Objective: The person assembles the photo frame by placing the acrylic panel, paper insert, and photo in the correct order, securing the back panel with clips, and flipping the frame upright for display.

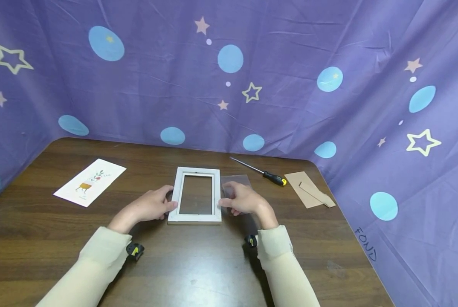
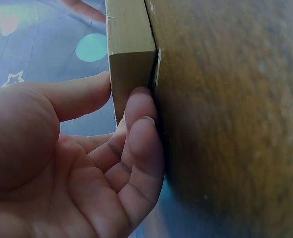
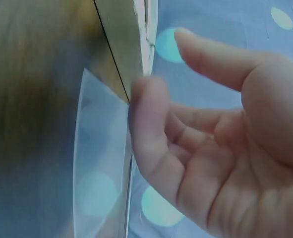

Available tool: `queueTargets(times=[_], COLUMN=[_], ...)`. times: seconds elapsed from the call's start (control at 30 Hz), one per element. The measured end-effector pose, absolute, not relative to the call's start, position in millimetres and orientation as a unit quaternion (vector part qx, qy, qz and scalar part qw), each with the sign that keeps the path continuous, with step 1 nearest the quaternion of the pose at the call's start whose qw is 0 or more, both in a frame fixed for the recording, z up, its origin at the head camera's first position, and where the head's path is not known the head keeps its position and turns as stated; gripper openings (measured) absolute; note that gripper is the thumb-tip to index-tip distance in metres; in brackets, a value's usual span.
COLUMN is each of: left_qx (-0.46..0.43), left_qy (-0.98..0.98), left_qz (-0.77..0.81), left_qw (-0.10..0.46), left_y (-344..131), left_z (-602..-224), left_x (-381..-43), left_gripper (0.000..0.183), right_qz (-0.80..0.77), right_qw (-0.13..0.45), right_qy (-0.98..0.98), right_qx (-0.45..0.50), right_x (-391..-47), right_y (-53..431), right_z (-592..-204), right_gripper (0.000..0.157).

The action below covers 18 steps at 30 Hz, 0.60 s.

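A white rectangular picture frame (image 1: 194,218) lies on the table, its middle opening showing the wood beneath. My left hand (image 1: 150,204) grips the left edge of the frame, with the thumb at its upper face and fingertips against its side, as the left wrist view shows. At the right edge is my right hand (image 1: 246,200), fingers bent close to the frame's side. In the right wrist view the right thumb (image 3: 210,59) stands apart from the frame. A clear pane (image 1: 236,179) lies flat beside the frame, partly hidden beneath the right hand.
A white card with a printed animal and plant (image 1: 91,182) lies at the left. Behind the right hand is a screwdriver (image 1: 273,177). A brown backing board with a strip (image 1: 302,187) lies near the table's right edge. A purple patterned cloth (image 1: 229,119) hangs behind.
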<state>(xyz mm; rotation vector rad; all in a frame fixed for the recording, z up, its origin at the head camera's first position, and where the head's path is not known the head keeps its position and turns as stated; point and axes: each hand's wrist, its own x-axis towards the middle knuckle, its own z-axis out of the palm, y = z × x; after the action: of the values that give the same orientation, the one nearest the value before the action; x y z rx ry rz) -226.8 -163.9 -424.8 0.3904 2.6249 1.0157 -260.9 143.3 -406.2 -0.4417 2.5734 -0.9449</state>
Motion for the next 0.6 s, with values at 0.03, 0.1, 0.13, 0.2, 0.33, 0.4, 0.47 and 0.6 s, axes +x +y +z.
queueTargets(times=[0.03, 0.1, 0.13, 0.2, 0.33, 0.4, 0.47, 0.6], left_qx=[0.136, 0.136, 0.137, 0.137, 0.138, 0.139, 0.139, 0.136], left_qy=[0.913, 0.913, 0.913, 0.913, 0.914, 0.914, 0.914, 0.914], left_qz=[0.354, 0.353, 0.353, 0.352, 0.349, 0.349, 0.349, 0.348], left_qw=[0.151, 0.153, 0.154, 0.156, 0.155, 0.154, 0.154, 0.156], left_y=[-163.9, -164.4, -164.5, -164.7, -164.8, -164.9, -164.8, -164.2], left_z=[-424.6, -423.7, -423.3, -422.6, -422.8, -423.2, -423.5, -423.6], left_x=[-226.8, -226.7, -226.7, -226.6, -227.0, -227.3, -227.5, -227.8], left_gripper=[0.067, 0.067, 0.068, 0.068, 0.068, 0.068, 0.068, 0.068], right_qz=[-0.326, -0.307, -0.298, -0.282, -0.264, -0.255, -0.244, -0.222], right_qw=[0.163, 0.126, 0.111, 0.087, 0.067, 0.064, 0.064, 0.069], right_qy=[0.918, 0.932, 0.938, 0.948, 0.960, 0.965, 0.968, 0.973], right_qx=[-0.153, -0.146, -0.139, -0.118, -0.057, -0.027, -0.007, 0.016], right_x=[-262.4, -265.7, -267.0, -268.1, -268.7, -269.5, -270.8, -271.8], right_y=[146.7, 152.8, 155.7, 160.4, 166.7, 169.6, 171.9, 173.6], right_z=[-405.7, -405.9, -406.4, -407.8, -411.4, -414.1, -416.9, -420.0], right_gripper=[0.068, 0.063, 0.062, 0.062, 0.070, 0.073, 0.078, 0.087])
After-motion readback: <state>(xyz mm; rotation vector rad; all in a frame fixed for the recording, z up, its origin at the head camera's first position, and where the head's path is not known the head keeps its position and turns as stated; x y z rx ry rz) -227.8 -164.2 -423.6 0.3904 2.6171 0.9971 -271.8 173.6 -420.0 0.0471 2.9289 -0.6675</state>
